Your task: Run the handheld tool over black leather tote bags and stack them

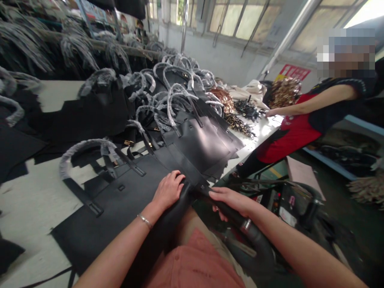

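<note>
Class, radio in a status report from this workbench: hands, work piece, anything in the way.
Left hand and right hand gripping black tube. Black leather bag alongside. Co-worker's hand well apart.

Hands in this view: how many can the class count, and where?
3. The person's left hand rests on a black leather bag; their right hand grips a black curved tube; a co-worker's hand reaches over the table; their other hand may be hidden.
</note>
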Tool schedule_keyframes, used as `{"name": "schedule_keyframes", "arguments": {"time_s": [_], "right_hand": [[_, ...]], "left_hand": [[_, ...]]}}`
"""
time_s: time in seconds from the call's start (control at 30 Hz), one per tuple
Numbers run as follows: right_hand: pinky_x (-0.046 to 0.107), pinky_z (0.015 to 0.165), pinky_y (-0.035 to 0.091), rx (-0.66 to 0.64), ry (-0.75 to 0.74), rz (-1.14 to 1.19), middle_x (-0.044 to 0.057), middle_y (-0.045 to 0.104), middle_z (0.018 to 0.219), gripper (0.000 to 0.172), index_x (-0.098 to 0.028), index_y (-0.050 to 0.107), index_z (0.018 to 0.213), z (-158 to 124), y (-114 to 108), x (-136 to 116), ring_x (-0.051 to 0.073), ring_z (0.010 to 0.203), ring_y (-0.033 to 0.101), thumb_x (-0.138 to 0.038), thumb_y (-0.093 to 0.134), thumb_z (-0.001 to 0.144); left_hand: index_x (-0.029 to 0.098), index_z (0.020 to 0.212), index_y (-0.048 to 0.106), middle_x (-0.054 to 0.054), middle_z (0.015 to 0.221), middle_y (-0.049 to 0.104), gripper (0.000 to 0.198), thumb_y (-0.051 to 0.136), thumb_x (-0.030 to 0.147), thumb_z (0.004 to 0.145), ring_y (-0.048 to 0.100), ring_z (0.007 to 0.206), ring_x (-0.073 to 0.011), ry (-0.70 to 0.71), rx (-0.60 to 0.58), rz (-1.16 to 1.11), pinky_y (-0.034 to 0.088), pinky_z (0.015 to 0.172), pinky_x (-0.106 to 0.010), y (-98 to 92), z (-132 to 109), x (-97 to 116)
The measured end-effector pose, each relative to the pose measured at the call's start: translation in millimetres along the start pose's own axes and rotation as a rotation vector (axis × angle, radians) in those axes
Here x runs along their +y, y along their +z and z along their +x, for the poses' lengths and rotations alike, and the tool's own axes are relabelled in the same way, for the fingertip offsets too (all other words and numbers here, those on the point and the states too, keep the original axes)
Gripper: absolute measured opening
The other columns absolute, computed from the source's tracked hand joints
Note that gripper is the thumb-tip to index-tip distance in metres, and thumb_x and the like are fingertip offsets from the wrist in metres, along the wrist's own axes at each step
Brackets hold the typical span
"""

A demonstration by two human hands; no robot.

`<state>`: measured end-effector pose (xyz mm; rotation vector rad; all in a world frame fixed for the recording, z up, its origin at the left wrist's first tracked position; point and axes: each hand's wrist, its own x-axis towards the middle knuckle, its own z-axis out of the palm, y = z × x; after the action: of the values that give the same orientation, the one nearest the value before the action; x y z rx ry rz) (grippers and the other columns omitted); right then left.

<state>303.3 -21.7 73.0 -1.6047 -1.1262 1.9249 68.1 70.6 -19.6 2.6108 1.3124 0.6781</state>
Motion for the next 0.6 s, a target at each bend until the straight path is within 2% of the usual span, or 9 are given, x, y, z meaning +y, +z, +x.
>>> {"name": "schedule_keyframes", "arguments": {"time_s": [0.13,0.3,0.37,0.47,0.6], "right_hand": [[0.018,0.035,0.047,0.013,-0.046,-0.077,-0.001,0.060,0.067,0.032,-0.018,0.051,0.115,4.7,-2.1,-12.2,0.011,0.040,0.056,-0.043,0.049,0.095],[0.018,0.037,0.047,-0.022,-0.064,-0.148,-0.003,0.058,0.067,0.040,-0.019,0.050,0.127,0.5,2.5,-8.9,0.010,0.040,0.056,-0.041,0.052,0.093],[0.018,0.036,0.047,0.057,-0.122,-0.145,-0.003,0.057,0.067,0.043,-0.020,0.049,0.131,4.7,4.8,-7.4,0.010,0.041,0.057,-0.039,0.051,0.093],[0.018,0.036,0.046,0.217,-0.288,-0.122,-0.003,0.057,0.070,0.052,-0.023,0.045,0.139,8.5,0.8,-8.4,0.009,0.042,0.057,-0.040,0.055,0.092],[0.020,0.039,0.048,0.274,-0.339,-0.062,-0.002,0.060,0.073,0.062,-0.023,0.039,0.145,-7.3,-15.3,-3.6,0.010,0.044,0.059,-0.042,0.059,0.089]], "left_hand": [[0.020,0.119,0.057,-0.007,0.126,0.051,0.025,0.052,0.025,0.095,0.053,0.110,-0.0227,0.014,0.004,-0.007,0.048,0.097,-0.037,-1.3,0.2,0.4],[0.019,0.117,0.056,-0.008,0.126,0.052,0.024,0.053,0.024,0.095,0.053,0.109,-0.0227,0.017,0.023,0.000,0.047,0.097,-0.038,-1.0,1.8,1.4],[0.019,0.116,0.057,-0.008,0.126,0.052,0.022,0.052,0.023,0.095,0.053,0.109,-0.0221,0.021,0.012,-0.002,0.047,0.096,-0.037,0.0,1.7,0.1],[0.020,0.112,0.058,-0.006,0.124,0.053,0.018,0.050,0.022,0.096,0.053,0.108,-0.0209,0.056,0.002,-0.029,0.047,0.095,-0.035,1.9,0.1,-3.4],[0.021,0.110,0.059,-0.003,0.116,0.059,0.018,0.045,0.025,0.100,0.053,0.102,-0.0181,0.230,-0.028,-0.079,0.046,0.090,-0.032,3.2,0.1,-2.0]]}}
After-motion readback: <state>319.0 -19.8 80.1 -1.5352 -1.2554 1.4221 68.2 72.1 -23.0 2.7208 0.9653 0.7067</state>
